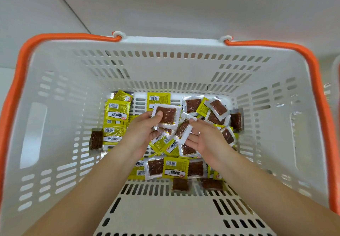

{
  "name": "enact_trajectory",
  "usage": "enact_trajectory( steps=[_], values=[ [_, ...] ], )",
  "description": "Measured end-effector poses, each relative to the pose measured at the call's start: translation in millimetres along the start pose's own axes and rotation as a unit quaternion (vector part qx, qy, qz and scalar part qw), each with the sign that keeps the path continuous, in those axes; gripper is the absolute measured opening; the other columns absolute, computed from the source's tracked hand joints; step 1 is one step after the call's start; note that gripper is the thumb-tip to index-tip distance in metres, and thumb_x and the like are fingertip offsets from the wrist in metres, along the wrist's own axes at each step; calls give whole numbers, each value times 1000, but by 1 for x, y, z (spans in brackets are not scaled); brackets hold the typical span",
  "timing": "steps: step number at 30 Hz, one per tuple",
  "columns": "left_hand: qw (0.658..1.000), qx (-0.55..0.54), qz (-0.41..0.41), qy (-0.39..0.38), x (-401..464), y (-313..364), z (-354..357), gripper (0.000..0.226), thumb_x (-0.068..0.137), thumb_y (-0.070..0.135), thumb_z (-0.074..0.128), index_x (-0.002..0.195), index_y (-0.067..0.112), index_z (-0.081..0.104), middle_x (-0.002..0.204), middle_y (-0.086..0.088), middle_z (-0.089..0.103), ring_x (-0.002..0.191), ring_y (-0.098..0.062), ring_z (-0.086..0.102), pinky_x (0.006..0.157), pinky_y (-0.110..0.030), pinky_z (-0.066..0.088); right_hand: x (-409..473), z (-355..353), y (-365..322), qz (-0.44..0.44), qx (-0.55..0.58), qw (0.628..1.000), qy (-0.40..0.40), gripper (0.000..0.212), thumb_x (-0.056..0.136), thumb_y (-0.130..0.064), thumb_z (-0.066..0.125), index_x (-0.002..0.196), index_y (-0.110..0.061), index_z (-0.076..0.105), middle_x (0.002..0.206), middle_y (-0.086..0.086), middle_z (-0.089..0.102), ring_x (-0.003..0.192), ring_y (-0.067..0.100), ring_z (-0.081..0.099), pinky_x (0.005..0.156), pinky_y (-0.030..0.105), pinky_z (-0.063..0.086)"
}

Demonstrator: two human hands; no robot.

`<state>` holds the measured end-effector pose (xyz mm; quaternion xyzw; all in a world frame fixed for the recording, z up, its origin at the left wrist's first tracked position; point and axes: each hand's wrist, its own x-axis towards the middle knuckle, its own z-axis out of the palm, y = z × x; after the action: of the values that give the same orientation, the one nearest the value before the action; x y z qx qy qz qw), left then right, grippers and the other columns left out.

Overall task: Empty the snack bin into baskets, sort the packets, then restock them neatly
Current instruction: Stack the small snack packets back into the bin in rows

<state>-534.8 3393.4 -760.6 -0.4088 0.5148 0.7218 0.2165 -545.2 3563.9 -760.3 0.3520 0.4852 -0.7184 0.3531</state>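
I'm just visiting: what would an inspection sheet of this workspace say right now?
Surface: pale floor or counter under the basket.
Job's things: white basket with orange handles; yellow snack packets and clear-faced brown ones loose on its bottom.
Clutter: nothing seen.
Grips: left hand pinches a brown packet; right hand holds another packet.
Cables: nothing seen.
Surroundings: a second basket's edge at right.

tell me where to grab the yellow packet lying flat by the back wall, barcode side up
Judging by its pose, pinch the yellow packet by its far crimped edge, coming straight down from above. It lies flat, its near edge is tucked under the clear packet in the left hand, and the basket wall blocks a level approach.
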Motion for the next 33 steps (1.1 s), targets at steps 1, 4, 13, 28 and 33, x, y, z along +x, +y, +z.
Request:
enact_trajectory(
  steps=[1, 4, 13, 28, 33],
  values=[
    [1000, 1, 1, 0, -1, 0, 1, 13, 91, 16, 62, 103, 10, 63, 94, -4, 68, 82, -17, 62, 77, -28, 51, 0, 0, 0, -1, 1, 1000, -5, 32, 97, -20, 54, 127, -11, 50, 100, 5, 64, 102, 27, 64, 97, 44, 49],
    [1000, 13, 11, 7, -4, -4, 3, 8, 92, 18, 61, 95, 13, 66, 91, -4, 70, 77, -13, 68, 81, -27, 51, -2, 1, -2, -7, 7, 1000, -17, 17, 98, -22, 51, 111, -13, 57, 98, 6, 68, 96, 24, 66, 96, 42, 50],
    [994, 53, 67, 67, -8, -5, 11, 9, 87, 23, 68, 80, 19, 64, 85, 2, 65, 81, -14, 57, 75, -27, 45, -3, 0, 1, -33, -24, 999, -7, 16, 95, -10, 56, 111, -10, 58, 101, 7, 71, 91, 25, 70, 94, 43, 52],
    [998, 42, -10, -47, -8, -3, 5, 32, 87, 6, 64, 118, 13, 57, 114, -11, 65, 97, -23, 66, 85, -36, 55, -5, -4, -4, 3, -39, 993, -111, 46, 79, -6, 61, 124, -8, 54, 120, 9, 61, 106, 22, 63, 97, 41, 50],
    [961, 260, 90, -21, 5, -8, -3, 40, 90, 33, 64, 126, 20, 55, 118, 0, 59, 106, -14, 59, 74, -19, 46, -4, -2, -5, -34, -187, 982, -23, 19, 86, -16, 70, 99, -16, 57, 104, 0, 65, 96, 11, 64, 79, 27, 55]
  ],
)
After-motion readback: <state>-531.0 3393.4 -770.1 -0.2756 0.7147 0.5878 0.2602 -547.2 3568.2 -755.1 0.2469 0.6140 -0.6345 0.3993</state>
